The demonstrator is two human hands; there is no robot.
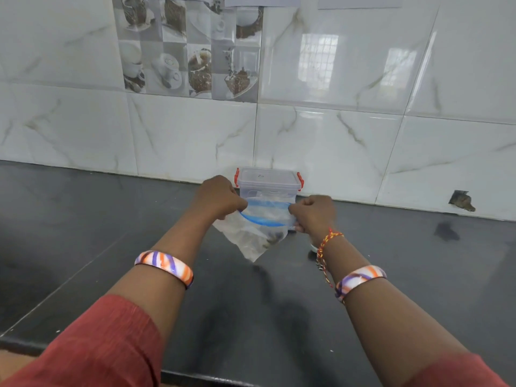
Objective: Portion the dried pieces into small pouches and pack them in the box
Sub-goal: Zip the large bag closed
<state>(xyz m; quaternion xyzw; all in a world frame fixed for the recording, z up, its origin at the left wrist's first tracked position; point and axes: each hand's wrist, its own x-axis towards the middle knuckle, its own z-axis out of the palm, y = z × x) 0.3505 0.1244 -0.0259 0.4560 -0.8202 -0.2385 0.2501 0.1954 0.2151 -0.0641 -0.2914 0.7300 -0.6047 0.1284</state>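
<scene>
The fingers of the left hand (216, 195) are curled tight and pinch the left end of a clear pouch's (255, 236) blue zip strip (262, 219). The fingers of the right hand (314, 215) are curled the same way and pinch the strip's right end. Between the two fists the strip bows into an open oval, so the mouth of the pouch is spread apart.

The pouch hangs from this grip above the bench (251, 317), tilted, with its lower corner pointing down toward the dark surface; whether that corner touches the bench cannot be told. A few dark dried pieces (275, 237) sit low inside it, toward the right side.

Just behind the pouch, against the back edge of the bench, stands a clear plastic box (268, 184) with its lid on and red clips (300, 181) at both ends. Something pale and crumpled shows through its wall, but it is too blurred to identify.

Each forearm wears a bangle (164, 266) striped orange, purple and white, and the right wrist also carries a red and yellow thread (326, 244). Rust-red sleeves (106, 344) cover the upper arms near the front edge of the bench.

Behind the bench rises a white marbled tile wall (335, 135), with a panel of coffee-cup picture tiles (190, 48) toward its upper left. One tile at the back right edge has a broken hole (460, 201).
</scene>
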